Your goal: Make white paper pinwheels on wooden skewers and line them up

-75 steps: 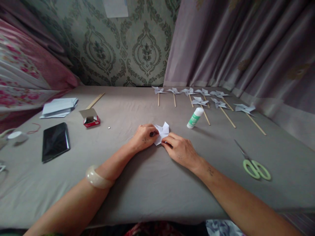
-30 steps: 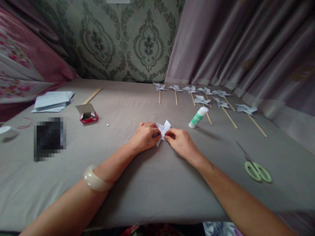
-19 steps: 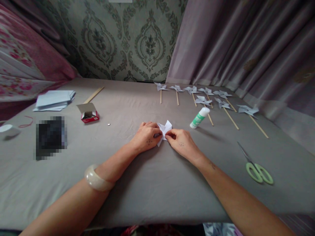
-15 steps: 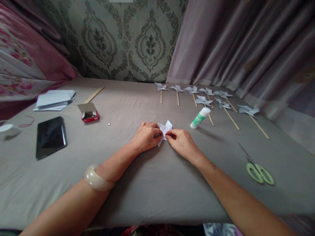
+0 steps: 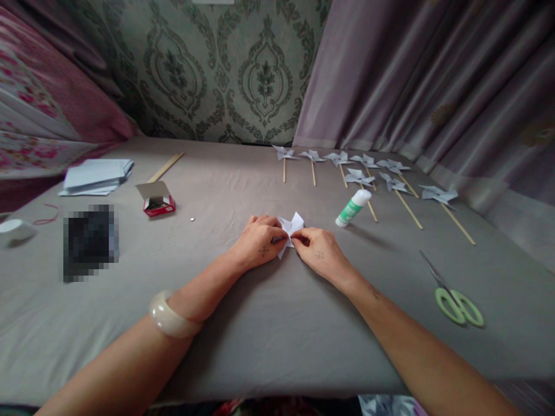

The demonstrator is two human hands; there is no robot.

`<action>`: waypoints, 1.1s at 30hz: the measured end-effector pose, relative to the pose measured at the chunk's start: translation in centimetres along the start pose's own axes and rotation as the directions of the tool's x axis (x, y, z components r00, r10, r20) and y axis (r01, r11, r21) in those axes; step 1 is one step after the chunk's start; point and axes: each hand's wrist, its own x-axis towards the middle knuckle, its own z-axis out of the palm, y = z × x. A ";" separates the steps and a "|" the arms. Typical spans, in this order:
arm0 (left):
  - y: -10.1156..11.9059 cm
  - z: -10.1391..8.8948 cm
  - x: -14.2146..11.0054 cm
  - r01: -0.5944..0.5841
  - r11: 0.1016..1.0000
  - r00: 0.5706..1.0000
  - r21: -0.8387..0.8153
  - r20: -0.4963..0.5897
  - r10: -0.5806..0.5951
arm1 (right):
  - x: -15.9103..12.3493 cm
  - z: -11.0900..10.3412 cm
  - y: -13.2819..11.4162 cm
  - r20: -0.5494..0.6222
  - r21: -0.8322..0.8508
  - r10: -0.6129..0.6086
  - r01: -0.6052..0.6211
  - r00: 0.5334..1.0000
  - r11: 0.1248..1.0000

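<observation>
A small white paper pinwheel without a visible stick is between my two hands, low over the cloth. My left hand pinches it from the left, thumb and fingertips near its centre. From the other side, my right hand pinches it with thumb and forefinger, the fingertips of both hands almost meeting. Whatever lies under the fingertips at the centre is hidden. Closest to my right hand stands a white and green glue stick, leaning a little. A small metal pin-like piece lies left of my left hand.
Several finished pinwheels on sticks lie at the back right. Green-handled scissors rest at right. On the left are a red box, wooden sticks, a paper stack, a pixelated dark object and a white roll.
Both hands stay almost in place on the paper pinwheel, their fingertips slightly closer together at its centre. The dark tablet at left now appears pixelated.
</observation>
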 end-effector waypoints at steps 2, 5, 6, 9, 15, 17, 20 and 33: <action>0.0 -0.1 0.0 -0.004 1.000 1.000 0.003 0.000 0.004 | 0.0 0.0 0.0 -0.006 -0.001 -0.005 0.005 1.000 1.000; 0.0 -0.1 0.0 -0.013 1.000 1.000 0.011 -0.001 0.013 | 0.0 0.0 0.0 -0.007 -0.003 0.000 0.000 1.000 1.000; 0.0 -0.1 0.0 -0.014 1.000 1.000 0.011 -0.001 0.014 | 0.0 0.0 -0.1 -0.005 -0.004 0.002 -0.002 1.000 1.000; 0.0 -0.1 0.0 -0.015 1.000 1.000 0.011 0.000 0.015 | 0.0 0.0 -0.1 0.003 -0.005 0.000 0.000 1.000 1.000; 0.0 -0.1 -0.1 -0.025 1.000 1.000 0.013 -0.001 0.025 | 0.0 0.1 0.0 -0.005 -0.018 -0.015 0.015 1.000 1.000; 0.0 0.0 -0.1 -0.025 1.000 1.000 0.017 -0.003 0.025 | 0.0 0.1 0.0 0.000 -0.014 -0.012 0.012 1.000 1.000; -0.1 0.0 -0.1 -0.026 0.999 1.000 0.023 0.003 0.026 | 0.0 0.1 0.0 0.005 -0.014 -0.009 0.009 1.000 1.000; 0.8 -0.9 -0.1 -0.083 0.986 0.996 0.148 0.034 0.079 | 0.0 -0.2 -0.5 0.051 -0.115 -0.083 0.089 0.995 0.989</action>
